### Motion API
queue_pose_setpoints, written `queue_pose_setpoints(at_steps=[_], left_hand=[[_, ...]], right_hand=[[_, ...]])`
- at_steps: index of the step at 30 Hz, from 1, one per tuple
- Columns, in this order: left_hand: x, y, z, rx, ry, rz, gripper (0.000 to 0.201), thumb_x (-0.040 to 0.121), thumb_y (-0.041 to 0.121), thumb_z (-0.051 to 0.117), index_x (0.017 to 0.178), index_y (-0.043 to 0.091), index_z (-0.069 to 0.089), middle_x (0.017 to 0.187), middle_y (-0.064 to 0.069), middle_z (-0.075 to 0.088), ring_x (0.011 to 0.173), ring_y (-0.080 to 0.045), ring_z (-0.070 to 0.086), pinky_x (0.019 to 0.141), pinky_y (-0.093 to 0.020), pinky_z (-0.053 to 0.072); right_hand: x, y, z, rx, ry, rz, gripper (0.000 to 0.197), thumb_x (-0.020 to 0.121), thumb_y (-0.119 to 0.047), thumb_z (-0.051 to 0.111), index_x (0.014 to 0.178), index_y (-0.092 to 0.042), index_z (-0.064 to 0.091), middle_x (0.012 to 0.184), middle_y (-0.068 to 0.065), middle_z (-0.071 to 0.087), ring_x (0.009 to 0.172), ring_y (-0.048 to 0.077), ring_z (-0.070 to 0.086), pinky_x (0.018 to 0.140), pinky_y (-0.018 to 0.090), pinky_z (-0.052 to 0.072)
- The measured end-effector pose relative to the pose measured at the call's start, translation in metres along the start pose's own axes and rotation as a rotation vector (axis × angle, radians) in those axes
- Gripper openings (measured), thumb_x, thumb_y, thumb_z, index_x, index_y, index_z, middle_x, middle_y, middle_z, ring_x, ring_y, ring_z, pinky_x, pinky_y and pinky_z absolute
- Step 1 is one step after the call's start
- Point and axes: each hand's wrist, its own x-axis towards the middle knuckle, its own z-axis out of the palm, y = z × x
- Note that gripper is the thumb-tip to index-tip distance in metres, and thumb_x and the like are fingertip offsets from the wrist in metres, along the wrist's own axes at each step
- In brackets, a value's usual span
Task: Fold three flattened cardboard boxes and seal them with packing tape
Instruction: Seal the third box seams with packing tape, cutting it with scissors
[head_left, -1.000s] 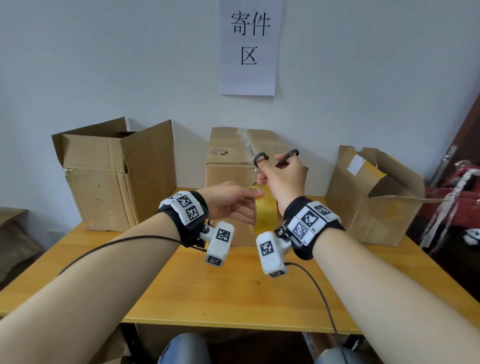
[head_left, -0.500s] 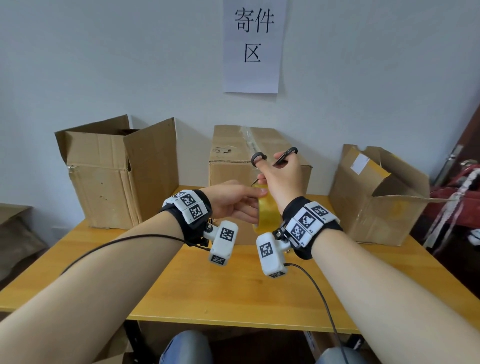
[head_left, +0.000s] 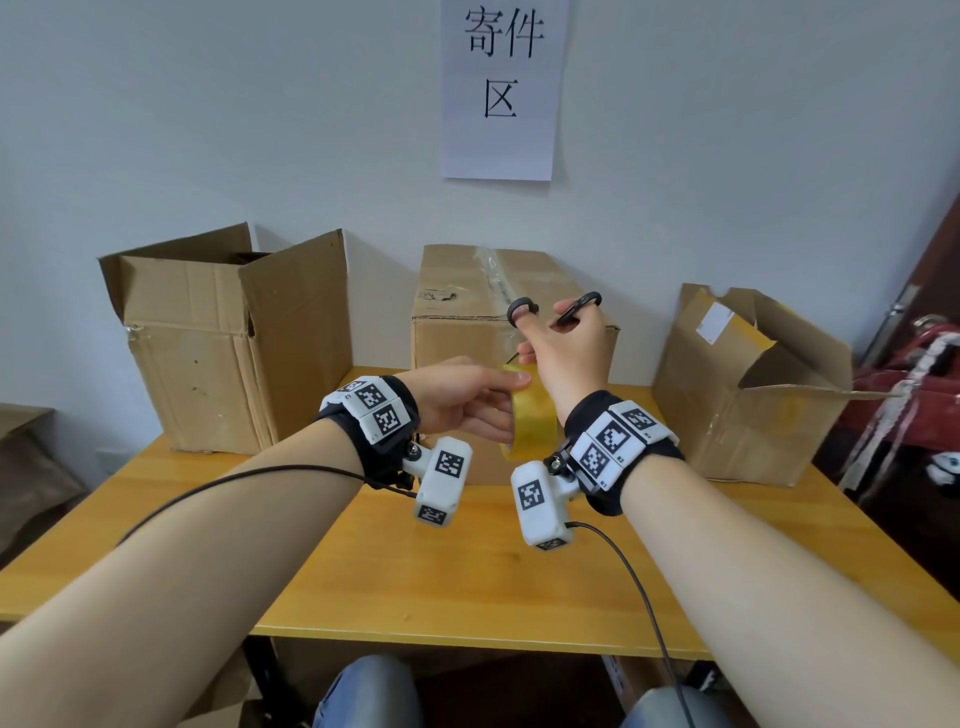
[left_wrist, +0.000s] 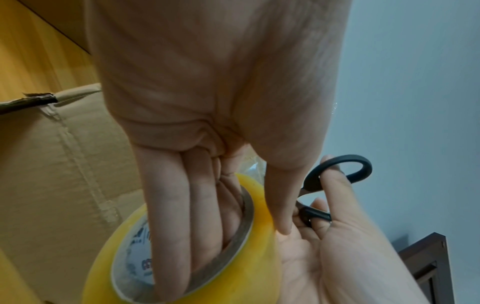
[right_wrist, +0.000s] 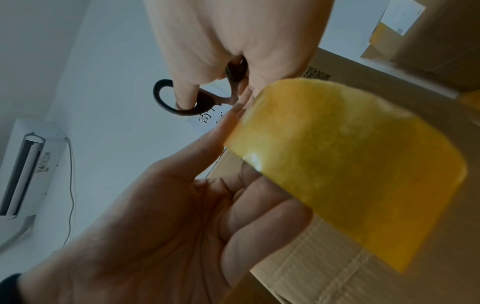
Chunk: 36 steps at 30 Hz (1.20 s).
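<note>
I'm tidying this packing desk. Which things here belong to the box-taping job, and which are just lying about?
Belongs to the job:
- tape roll, held by the left hand
- scissors, in the right hand
- three cardboard boxes: left, middle, right

Just there:
- paper sign on the wall
- red bundle at the far right

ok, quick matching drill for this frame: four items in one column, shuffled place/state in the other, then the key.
1. tape roll
2. scissors
3. middle box
4. left box

a. top flaps standing open
b. held by right hand
c. top closed, tape strip along it
d. left hand fingers through its core

Pairs: 1-d, 2-b, 3-c, 4-a
</note>
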Motion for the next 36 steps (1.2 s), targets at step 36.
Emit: queue_pose_setpoints(at_steps=[36], left_hand=[[0.001,-0.002,0.003,-0.003,0.029,0.000,0.029,0.095,0.025,0.066,0.102,-0.003,0.064,0.086,-0.015,0.072,0.079,-0.028,0.074,0.080,-0.039,0.062]], right_hand=[[0.013,-0.004,-0.038,0.006,0.152,-0.036,0.025,0.094,-0.033,0.066,0.090,-0.008,0.065,0.063,0.004,0.069,0.051,0.021,0.066,0.059,0.039,0.061]])
